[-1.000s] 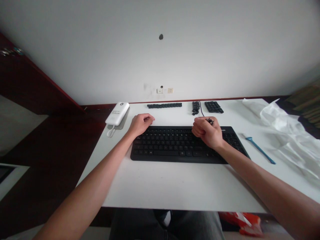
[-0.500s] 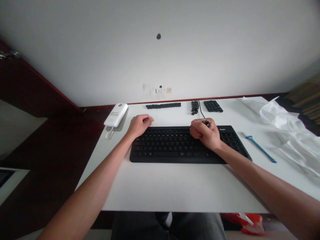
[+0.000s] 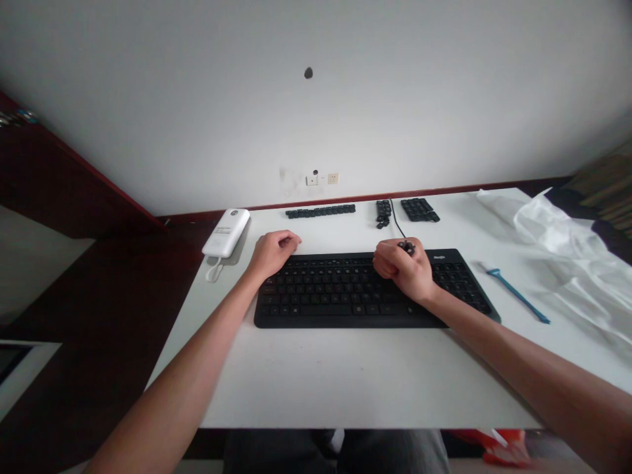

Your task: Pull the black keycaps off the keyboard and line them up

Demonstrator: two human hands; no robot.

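Observation:
A black keyboard [image 3: 345,293] lies on the white table [image 3: 345,375] in front of me. My left hand [image 3: 270,251] rests curled at the keyboard's far left corner, fingers closed with nothing visible in them. My right hand [image 3: 402,266] is a fist over the upper right part of the main keys, gripping a small dark tool [image 3: 407,247] whose tip shows above the knuckles. Loose black keycaps lie beyond the keyboard: a long row [image 3: 320,211], a small cluster [image 3: 383,212] and a block [image 3: 419,209].
A white power bank [image 3: 226,232] with a short cable sits at the table's left edge. A thin blue tool [image 3: 516,296] lies right of the keyboard. Crumpled clear plastic [image 3: 557,250] covers the right end. A black cable [image 3: 397,224] runs back from the keyboard. The wall has sockets [image 3: 323,178].
The view has shifted slightly, so the keyboard sits a little lower. My right fist edged a touch left over the keys. The left hand stays put.

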